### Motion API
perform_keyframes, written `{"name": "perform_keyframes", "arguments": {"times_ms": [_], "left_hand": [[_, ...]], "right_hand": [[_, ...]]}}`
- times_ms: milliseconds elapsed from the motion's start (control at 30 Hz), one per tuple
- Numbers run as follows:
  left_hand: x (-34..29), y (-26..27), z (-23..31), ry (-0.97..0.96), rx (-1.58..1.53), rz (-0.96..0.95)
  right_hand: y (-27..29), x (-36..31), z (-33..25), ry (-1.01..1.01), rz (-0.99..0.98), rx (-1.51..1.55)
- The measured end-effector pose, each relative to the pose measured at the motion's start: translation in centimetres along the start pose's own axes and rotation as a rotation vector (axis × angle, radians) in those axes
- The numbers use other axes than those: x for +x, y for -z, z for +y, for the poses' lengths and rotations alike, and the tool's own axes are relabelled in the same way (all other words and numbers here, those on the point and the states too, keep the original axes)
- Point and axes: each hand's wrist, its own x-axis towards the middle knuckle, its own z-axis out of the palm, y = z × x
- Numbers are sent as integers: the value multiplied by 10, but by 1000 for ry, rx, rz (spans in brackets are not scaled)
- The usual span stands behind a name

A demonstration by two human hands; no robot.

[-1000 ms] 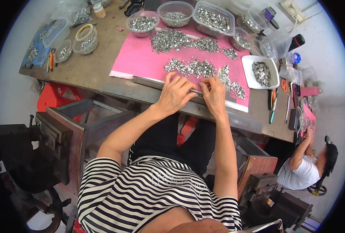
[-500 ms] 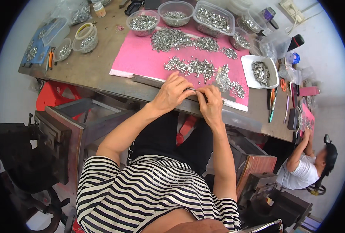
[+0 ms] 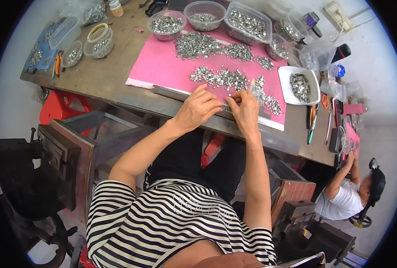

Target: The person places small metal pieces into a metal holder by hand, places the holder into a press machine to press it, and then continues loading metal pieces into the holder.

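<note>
At the table's front edge, my left hand (image 3: 200, 107) is closed, thumb and fingertips pinching the end of a short, narrow metal strip (image 3: 226, 108). The strip's other end reaches toward my right hand (image 3: 246, 107), whose thumb and forefinger close on a tiny bright metal piece (image 3: 229, 95). Its exact kind is too small to tell. Just beyond my hands, loose silvery metal pieces (image 3: 221, 77) lie in a band on the pink cloth (image 3: 151, 64). A larger heap (image 3: 194, 46) spreads behind them. Beneath my hands runs a dark metal bar (image 3: 169, 93) along the cloth's near edge.
Clear plastic tubs (image 3: 166, 26) of metal pieces line the back. A white square dish (image 3: 312, 91) stands right, beside pliers (image 3: 313, 118). Orange-handled pliers (image 3: 57, 64) lie far left. A vise (image 3: 57, 154) stands lower left. A co-worker (image 3: 348, 196) sits at right.
My hands have drawn slightly apart, exposing the strip between them. My right thumb and forefinger have lifted a little above it with a tiny piece.
</note>
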Motion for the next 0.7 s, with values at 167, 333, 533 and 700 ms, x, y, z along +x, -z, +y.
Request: {"name": "perform_keyframes", "arguments": {"times_ms": [167, 333, 533, 700], "left_hand": [[2, 0, 1, 28, -9, -24], [3, -1, 2, 42, 4, -11], [2, -4, 2, 26, 28, 34], [0, -5, 2, 38, 36, 45]], "right_hand": [[-2, 3, 5, -57, -23, -27], [16, -9, -3, 57, -15, 18], [21, -20, -11, 259, 39, -49], [19, -14, -7, 6, -80, 158]]}}
